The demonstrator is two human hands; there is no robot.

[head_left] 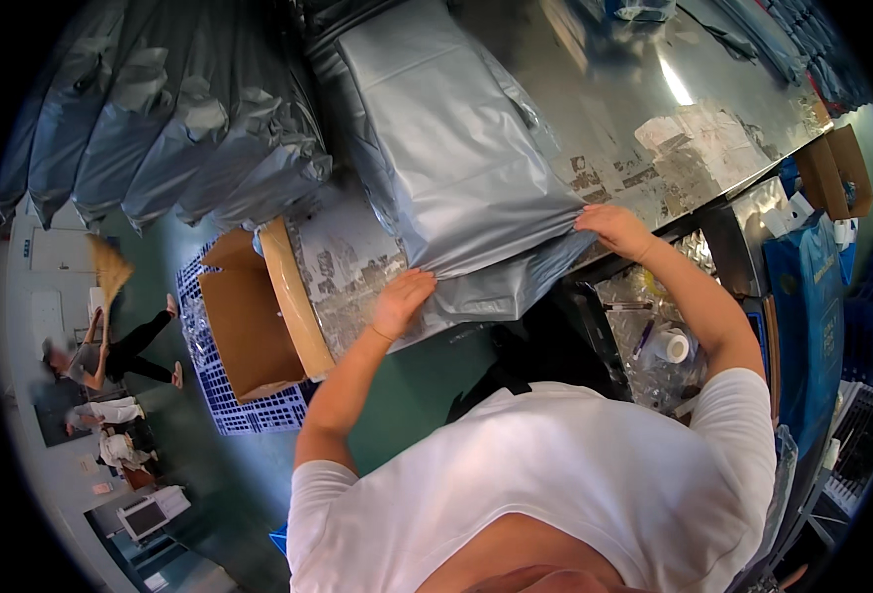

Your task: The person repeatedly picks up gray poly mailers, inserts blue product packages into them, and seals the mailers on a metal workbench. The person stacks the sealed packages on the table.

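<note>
A large silver-grey plastic bag (446,138) lies lengthwise on the metal table (713,59), its near end drawn out to the table's front edge. My left hand (403,301) grips the bag's left near corner, fingers curled over the plastic. At the opposite corner my right hand (614,230) pinches the edge, pulling the film into taut creases. Between the hands a loose, crumpled flap of the bag hangs over the table edge. What is inside the bag is hidden.
Several filled grey bags (179,128) are stacked at the far left. An open cardboard box (249,316) stands on a blue plastic pallet (221,395). At right, an open drawer (654,346) holds a tape roll and clear film. A person with a broom (110,267) is at left.
</note>
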